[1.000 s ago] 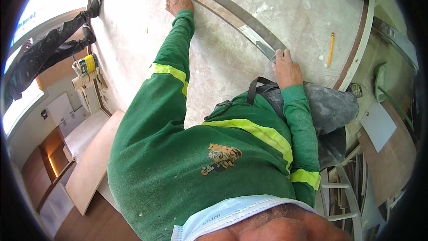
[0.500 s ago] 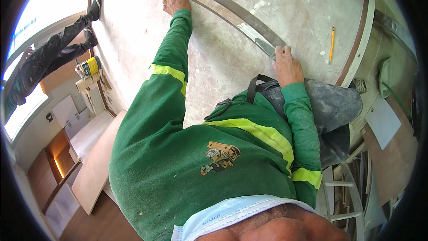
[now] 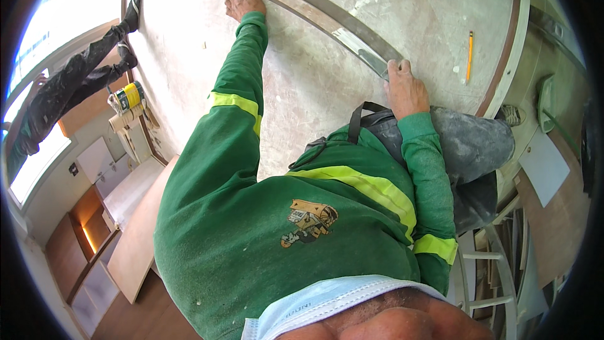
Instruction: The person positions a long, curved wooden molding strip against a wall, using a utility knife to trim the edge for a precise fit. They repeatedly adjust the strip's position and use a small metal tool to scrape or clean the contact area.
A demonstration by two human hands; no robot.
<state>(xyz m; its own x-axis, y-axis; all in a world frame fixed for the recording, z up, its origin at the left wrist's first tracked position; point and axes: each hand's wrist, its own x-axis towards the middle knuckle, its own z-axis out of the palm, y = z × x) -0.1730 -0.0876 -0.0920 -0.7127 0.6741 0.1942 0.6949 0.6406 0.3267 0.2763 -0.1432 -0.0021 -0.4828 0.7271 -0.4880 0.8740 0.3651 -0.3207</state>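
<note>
head view, the only one supplied. landmark: the long, flat strip (image 3: pixel 299 7), which lies on the pale, smeared tabletop (image 3: pixel 302 101) and slants from the upper rim down to the right. it looks bowed; whether that is the lens or the strip itself cannot be told.

risk, in this inspector's judgement: the strip may swing out of line if one hand pushes harder than the other, since contact is seen only toward its two ends and the long stretch between has no hand on it. loose dust beneath, if present, would make sliding easier. a swing of the lower end to the right could knock the pencil (image 3: pixel 469 56), which lies to the right of that end, apart from it.

fingers: those of the left hand (image 3: pixel 244 1) are bent and set close together, their tips at the strip's near edge toward its upper end; whether they grip or merely press cannot be told. those of the right hand (image 3: pixel 408 88) are curled at the strip's lower right end and appear to pinch it, the gap closed down to its thickness.
</note>
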